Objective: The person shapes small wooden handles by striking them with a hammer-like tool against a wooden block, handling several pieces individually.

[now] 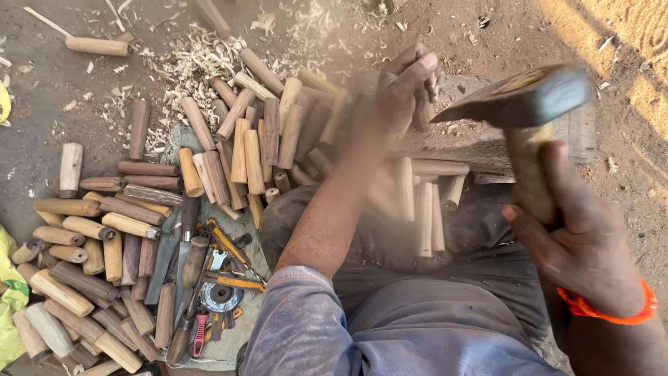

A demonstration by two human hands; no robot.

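On the sandy floor [626, 42] beside the pile of cut brown wooden pegs [125, 237], my right hand [584, 244] grips the raised wooden-handled iron hammer [522, 104] and my left hand [403, 87] closes around a blurred wooden piece, so I judge fingers should stay low, away from the strike.

to your left, turned wooden handles [104, 230] lie heaped on the dirt, some pale, some dark. just right of them you see hand tools [209, 278] on a grey cloth [254, 268]: chisels, pliers, a round disc. farther off, pale wood shavings [202, 59] scatter over the ground [42, 111]. a yellow bag [10, 292] sits at your near left edge.
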